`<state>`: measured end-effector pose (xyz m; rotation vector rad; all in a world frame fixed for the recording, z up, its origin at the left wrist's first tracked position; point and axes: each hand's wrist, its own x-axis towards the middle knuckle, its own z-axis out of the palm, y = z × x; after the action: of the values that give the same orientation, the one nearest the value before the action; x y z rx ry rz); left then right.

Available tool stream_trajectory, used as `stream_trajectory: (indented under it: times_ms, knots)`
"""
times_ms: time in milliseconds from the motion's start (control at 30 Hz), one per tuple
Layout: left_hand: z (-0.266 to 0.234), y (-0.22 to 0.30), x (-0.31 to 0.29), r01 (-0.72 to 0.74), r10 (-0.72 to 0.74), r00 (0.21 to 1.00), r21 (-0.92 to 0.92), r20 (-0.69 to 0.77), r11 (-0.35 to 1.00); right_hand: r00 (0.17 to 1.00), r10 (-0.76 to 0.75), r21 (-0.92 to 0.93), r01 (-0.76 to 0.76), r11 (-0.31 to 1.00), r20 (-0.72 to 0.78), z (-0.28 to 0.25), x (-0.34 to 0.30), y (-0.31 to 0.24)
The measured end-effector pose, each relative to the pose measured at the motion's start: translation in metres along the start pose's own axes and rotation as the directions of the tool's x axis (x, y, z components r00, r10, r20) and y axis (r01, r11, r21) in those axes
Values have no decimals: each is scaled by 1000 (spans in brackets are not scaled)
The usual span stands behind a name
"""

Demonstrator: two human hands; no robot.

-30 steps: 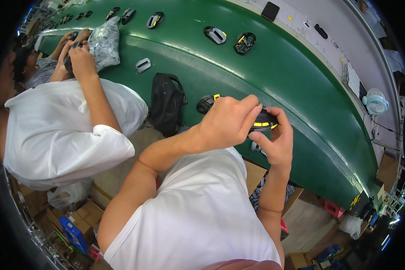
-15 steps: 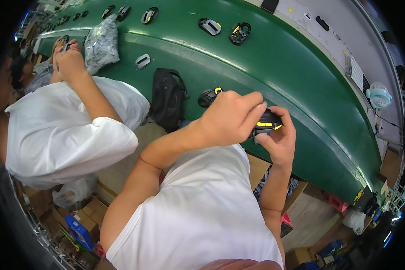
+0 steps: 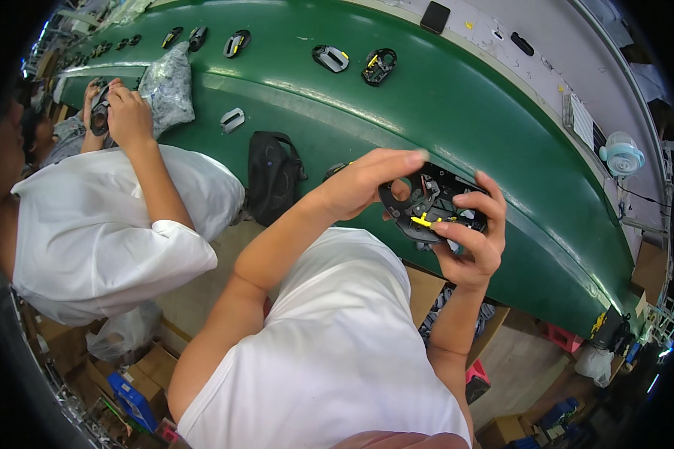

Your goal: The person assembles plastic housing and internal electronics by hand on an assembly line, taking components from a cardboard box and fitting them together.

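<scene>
Between my hands is a black oval housing (image 3: pixel 434 196) with its inner side in view. It shows a round hole at the left end, small metal parts in the middle and a yellow lever (image 3: pixel 424 221). My left hand (image 3: pixel 371 179) is closed on the left end, some of its fingers hidden behind the housing. At the right end my right hand (image 3: pixel 475 239) grips it, with fingers curled over the inner side. Another black unit (image 3: pixel 332 172) lies on the table, mostly covered by my left hand.
Several similar black and grey units, among them one with yellow parts (image 3: pixel 380 66), lie along the green table (image 3: pixel 502 172). A black bag (image 3: pixel 272 176) and a grey oval piece (image 3: pixel 232 120) sit to the left. A co-worker (image 3: pixel 105 217) handles a black part beside a plastic bag (image 3: pixel 167 86).
The housing has been turned from its yellow-marked outer edge to its inner side, and my left hand has moved to its left end. The co-worker's hands have shifted, showing a black part.
</scene>
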<state>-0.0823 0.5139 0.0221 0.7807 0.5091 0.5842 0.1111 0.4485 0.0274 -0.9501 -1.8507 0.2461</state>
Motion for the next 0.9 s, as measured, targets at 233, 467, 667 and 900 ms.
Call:
stream_trajectory:
  times_ms: [233,467,667,900]
  knots:
    - [32,-10,-6,-340,507,857,644,-87,685,847,501,630,-295,718,-175,10,-9,-9]
    - [30,-8,-11,-356,581,811,736,-63,576,499,842,712,-666,222,205,-2,-26,-10]
    - [17,6,-12,-261,249,957,822,150,507,399,820,582,-807,101,411,-9,-29,-23]
    - [13,-16,-20,-241,249,962,794,117,558,573,785,671,-680,295,236,2,-22,-22]
